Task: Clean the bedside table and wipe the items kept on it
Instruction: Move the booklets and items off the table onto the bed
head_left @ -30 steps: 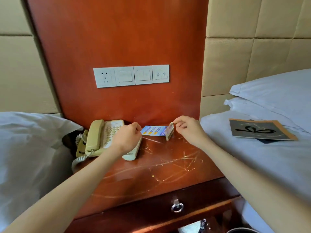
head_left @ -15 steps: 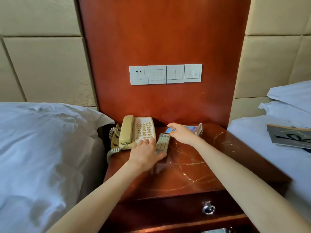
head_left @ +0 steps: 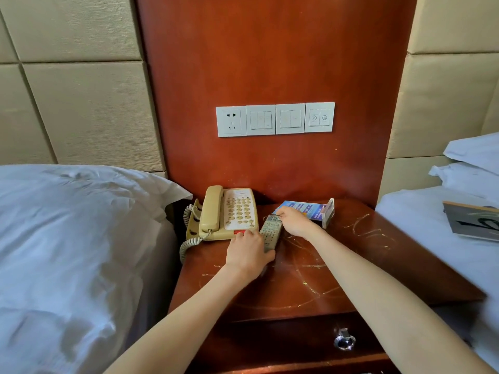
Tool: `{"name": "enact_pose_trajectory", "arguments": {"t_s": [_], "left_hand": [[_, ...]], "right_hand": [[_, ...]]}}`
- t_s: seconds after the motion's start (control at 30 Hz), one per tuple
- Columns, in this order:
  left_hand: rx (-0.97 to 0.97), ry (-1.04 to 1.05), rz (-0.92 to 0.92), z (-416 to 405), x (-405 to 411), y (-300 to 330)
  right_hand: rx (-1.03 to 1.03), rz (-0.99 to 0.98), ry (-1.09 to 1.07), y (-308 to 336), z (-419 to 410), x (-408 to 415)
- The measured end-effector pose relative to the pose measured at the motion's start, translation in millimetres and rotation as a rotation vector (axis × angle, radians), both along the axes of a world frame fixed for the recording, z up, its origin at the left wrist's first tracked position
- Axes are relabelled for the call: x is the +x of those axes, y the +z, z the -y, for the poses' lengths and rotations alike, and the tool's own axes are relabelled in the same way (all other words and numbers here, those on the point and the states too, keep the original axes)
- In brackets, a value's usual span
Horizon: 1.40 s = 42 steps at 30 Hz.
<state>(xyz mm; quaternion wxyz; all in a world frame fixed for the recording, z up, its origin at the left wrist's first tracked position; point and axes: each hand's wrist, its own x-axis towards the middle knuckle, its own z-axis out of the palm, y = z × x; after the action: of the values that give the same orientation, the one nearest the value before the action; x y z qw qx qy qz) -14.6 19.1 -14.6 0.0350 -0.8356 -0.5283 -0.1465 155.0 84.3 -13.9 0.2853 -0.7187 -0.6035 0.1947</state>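
Observation:
The red-brown bedside table (head_left: 351, 255) is scratched on top. A beige corded phone (head_left: 239, 209) stands at its back left. A grey remote (head_left: 270, 230) lies just right of the phone. My left hand (head_left: 247, 252) grips the remote's near end, thumb on its right side and fingertips against the phone's front edge. My right hand (head_left: 295, 221) has curled fingers pinching the remote's far tip, right beside the left corner of a blue card in a clear stand (head_left: 310, 210). No cloth is in view.
White bedding (head_left: 67, 238) presses against the table's left side. Another bed (head_left: 432, 238) on the right carries a dark booklet (head_left: 472, 222). A socket and switch panel (head_left: 275, 119) is on the wooden wall panel. A drawer with a metal pull (head_left: 344, 341) is below.
My right hand left the card stand's right end and came to the remote's far tip. My left hand slid down to the remote's near end. The view swung left.

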Motion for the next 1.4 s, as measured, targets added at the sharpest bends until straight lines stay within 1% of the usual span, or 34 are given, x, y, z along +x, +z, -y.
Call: {"name": "enact_pose_trajectory", "arguments": {"t_s": [0.1, 0.2, 0.27, 0.37, 0.43, 0.5, 0.57, 0.6, 0.63, 0.77, 0.93, 1.03, 1.23, 1.4], "left_hand": [[-0.019, -0.037, 0.101, 3, -2, 1], [-0.037, -0.111, 0.296, 3, -6, 10], [-0.021, -0.205, 0.429, 0, -7, 19], [-0.021, -0.311, 0.569, -6, -4, 34], [-0.044, -0.328, 0.666, -14, 4, 42], [-0.155, -0.351, 0.802, -19, 18, 48], [-0.352, -0.431, 1.001, -21, 38, 53], [-0.421, -0.468, 1.068, -21, 48, 55], [-0.460, -0.486, 1.098, -19, 59, 57], [-0.609, -0.502, 1.175, -10, 110, 61], [-0.779, -0.458, 1.200, 12, 183, 65], [-0.852, -0.433, 1.145, 24, 229, 64], [-0.864, -0.378, 1.013, 44, 319, 51], [-0.829, -0.369, 0.949, 53, 377, 35]], "right_hand": [[0.070, -0.073, -0.031, 4, 7, 5], [0.168, -0.193, -0.072, 14, 18, 15], [0.246, -0.285, -0.110, 23, 27, 27], [0.352, -0.391, -0.150, 36, 46, 47], [0.428, -0.433, -0.185, 45, 61, 60], [0.475, -0.447, -0.192, 53, 79, 73], [0.524, -0.410, -0.190, 59, 98, 86], [0.549, -0.386, -0.198, 62, 107, 93], [0.573, -0.360, -0.207, 64, 118, 101], [0.647, -0.291, -0.264, 70, 155, 138], [0.646, -0.419, -0.388, 73, 195, 192], [0.636, -0.466, -0.468, 72, 220, 227], [0.591, -0.583, -0.620, 69, 263, 295], [0.610, -0.661, -0.658, 65, 283, 333]]}}
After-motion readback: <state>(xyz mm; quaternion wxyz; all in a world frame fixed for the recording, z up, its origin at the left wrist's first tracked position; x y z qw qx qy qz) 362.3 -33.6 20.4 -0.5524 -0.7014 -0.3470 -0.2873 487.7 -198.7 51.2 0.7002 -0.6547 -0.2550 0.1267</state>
